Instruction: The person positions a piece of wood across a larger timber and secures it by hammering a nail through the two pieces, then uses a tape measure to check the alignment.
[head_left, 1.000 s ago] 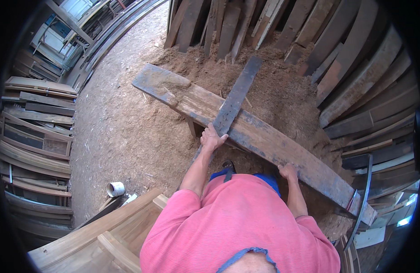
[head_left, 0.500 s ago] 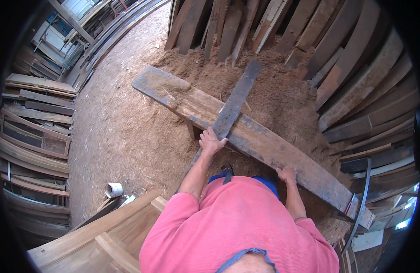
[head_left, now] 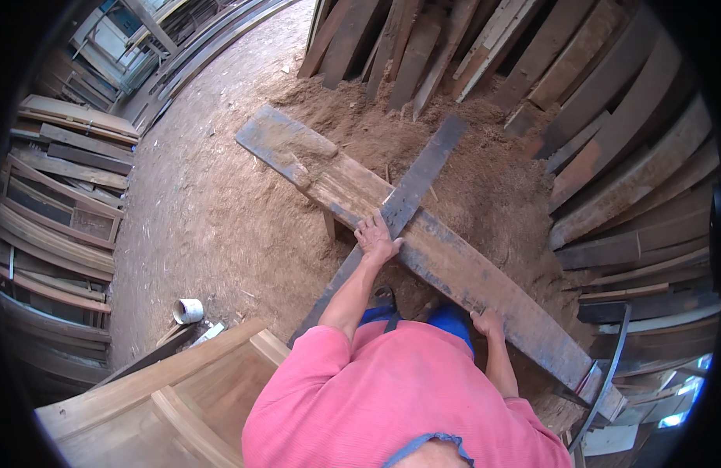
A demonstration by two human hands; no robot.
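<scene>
A long, thick weathered plank (head_left: pixel 477 265) runs slantwise from upper left to lower right, raised on a support like a low bench. Across it lies a narrower dark board (head_left: pixel 428 168), its far end over the sawdust and its near end reaching down beside my left arm. My left hand (head_left: pixel 378 236) is clasped over this dark board at the plank's near edge, thumb to the right and fingers over the top. At the near edge of the thick plank, farther right, my right hand (head_left: pixel 488 321) is closed; its fingertips are partly hidden, and what they hold cannot be made out.
Brown sawdust (head_left: pixel 485 210) is heaped behind the plank. Old boards (head_left: pixel 633 171) lean at the back and right, and more are stacked at left (head_left: pixel 60 210). A pale panelled wooden door (head_left: pixel 165 390) lies lower left, near a white bucket (head_left: pixel 188 310). A curved strip (head_left: pixel 610 366) stands by the plank's right end.
The whole view has turned slightly. My left hand stays on the dark board and my right hand at the plank's edge. More of the board's near end shows.
</scene>
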